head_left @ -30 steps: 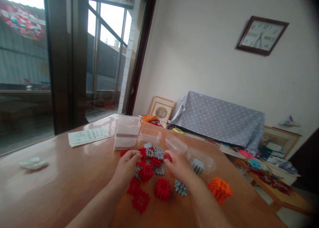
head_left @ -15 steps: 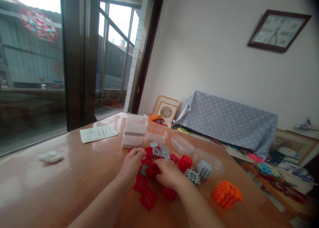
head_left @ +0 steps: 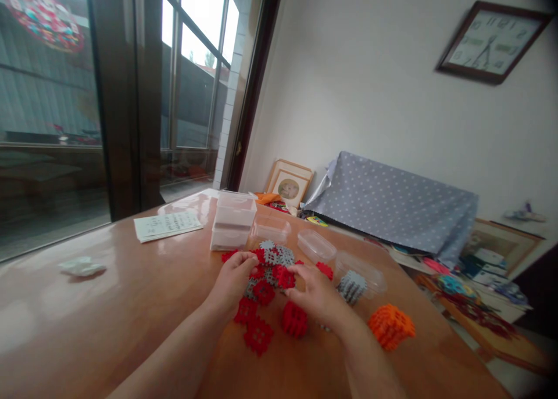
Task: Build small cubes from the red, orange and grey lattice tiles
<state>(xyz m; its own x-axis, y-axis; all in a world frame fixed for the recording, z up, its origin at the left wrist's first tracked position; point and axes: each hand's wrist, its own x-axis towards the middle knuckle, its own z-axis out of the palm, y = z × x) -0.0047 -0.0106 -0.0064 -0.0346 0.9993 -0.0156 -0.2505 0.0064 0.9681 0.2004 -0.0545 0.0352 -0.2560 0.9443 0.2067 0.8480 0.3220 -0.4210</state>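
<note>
Red and grey square interlocking plastic pieces with toothed edges lie in a loose heap [head_left: 270, 252] in front of me. My left hand [head_left: 238, 271] is at the heap's left side, thumb and fingers pinched together; what they hold, if anything, is hidden. Between the thumb and fingertips of my right hand [head_left: 316, 294] is a red interlocking piece [head_left: 286, 277], over the heap's right side. A stack of red pieces [head_left: 294, 319] stands just below that hand. Nearer to me lie flat red pieces [head_left: 258, 335]. A grey stack [head_left: 352, 286] and an orange stack [head_left: 391, 327] stand to the right.
Two white boxes [head_left: 233, 222], one on the other, stand behind the heap. Clear plastic containers [head_left: 317, 245] line the back right. Written paper sheets [head_left: 168, 225] and a crumpled wrapper [head_left: 82, 266] lie on the left of the brown table [head_left: 143, 306].
My right hand has lifted and moved slightly right, uncovering the red stack, with a red piece now in its fingers. My left hand stays by the heap. The view has shifted slightly.
</note>
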